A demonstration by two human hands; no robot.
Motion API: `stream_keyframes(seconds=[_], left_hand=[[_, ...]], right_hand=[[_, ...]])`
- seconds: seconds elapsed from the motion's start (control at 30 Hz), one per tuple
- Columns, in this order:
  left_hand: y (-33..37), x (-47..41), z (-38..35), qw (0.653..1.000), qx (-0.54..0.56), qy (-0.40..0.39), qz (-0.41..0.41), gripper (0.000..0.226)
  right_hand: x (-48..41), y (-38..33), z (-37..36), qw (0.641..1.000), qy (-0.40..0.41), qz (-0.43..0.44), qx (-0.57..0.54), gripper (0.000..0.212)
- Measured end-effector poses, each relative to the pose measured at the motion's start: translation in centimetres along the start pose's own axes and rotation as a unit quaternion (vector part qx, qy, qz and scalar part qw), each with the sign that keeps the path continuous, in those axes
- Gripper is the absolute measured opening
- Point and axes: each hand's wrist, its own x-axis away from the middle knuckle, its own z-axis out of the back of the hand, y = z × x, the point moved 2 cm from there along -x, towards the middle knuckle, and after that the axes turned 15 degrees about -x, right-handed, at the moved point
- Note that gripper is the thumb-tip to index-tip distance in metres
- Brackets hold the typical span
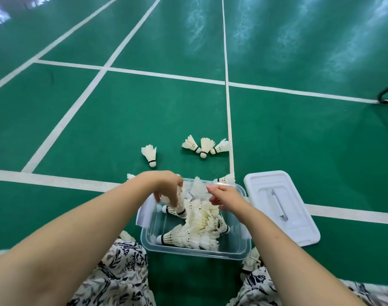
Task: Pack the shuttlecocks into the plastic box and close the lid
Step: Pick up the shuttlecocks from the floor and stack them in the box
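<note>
Bare forearms stretched forward, left hand [166,186] gripping a shuttlecock [179,205] from above, right hand [225,198] loosely curled

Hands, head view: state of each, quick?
Left hand: grips a shuttlecock over the plastic box.
Right hand: fingers loosely curled, nothing visibly held.

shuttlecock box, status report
Left hand holds a shuttlecock over the box. Right hand empty above it. Lid off, beside box. Loose shuttlecocks on floor.

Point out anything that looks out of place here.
Several shuttlecocks lie loose on the green floor beyond the plastic box: one alone, three clustered by the white line. The lid lies off, right of the box.
</note>
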Motion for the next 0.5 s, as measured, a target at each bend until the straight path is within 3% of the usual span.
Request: stream_keyframes(seconds=[0.5], left_hand=[[1.2, -3.3, -8.3, 0.959, 0.283, -0.001, 0.008, 0.055]], right_hand=[[-0.5, 1.2, 0.2, 1.000, -0.011, -0.010, -0.001, 0.028]])
